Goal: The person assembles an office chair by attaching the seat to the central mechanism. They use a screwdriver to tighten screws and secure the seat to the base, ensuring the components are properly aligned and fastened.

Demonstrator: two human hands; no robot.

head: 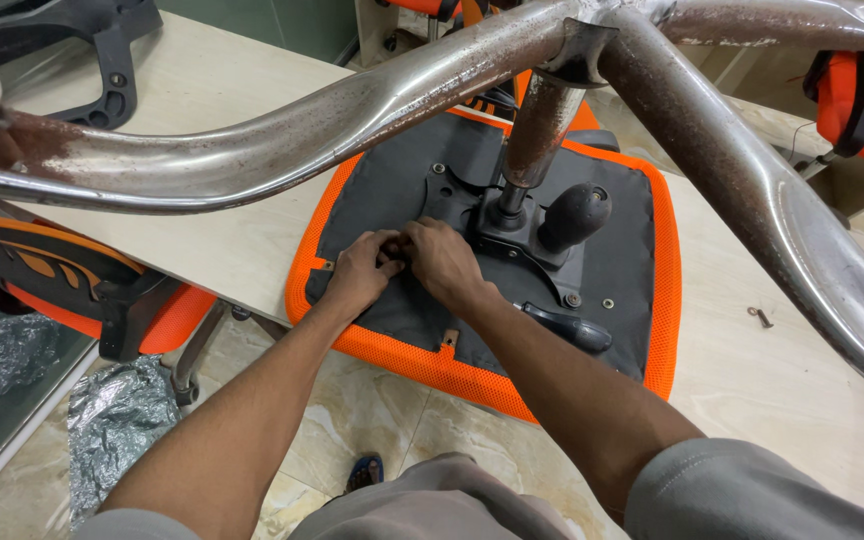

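Head view: we look down on an upturned office chair lying on a pale wooden table (202, 90).
Chair base: rusty chromed steel star legs (252, 140) and gas column (537, 125) already stand mounted above the seat.
Seat: orange-mesh-edged black seat underside (632, 250) lies flat on the table; we see washers and bolts in several holes.
Mechanism: black metal tilt plate (512, 225) looks seated.
Hands: our left hand (362, 275) and right hand (442, 262) are pressed together, fingers pinching something small at the plate's left edge; we cannot tell what.
Loose screw (760, 317): lying on the table, so fastening seems unfinished.
Labels: none visible.
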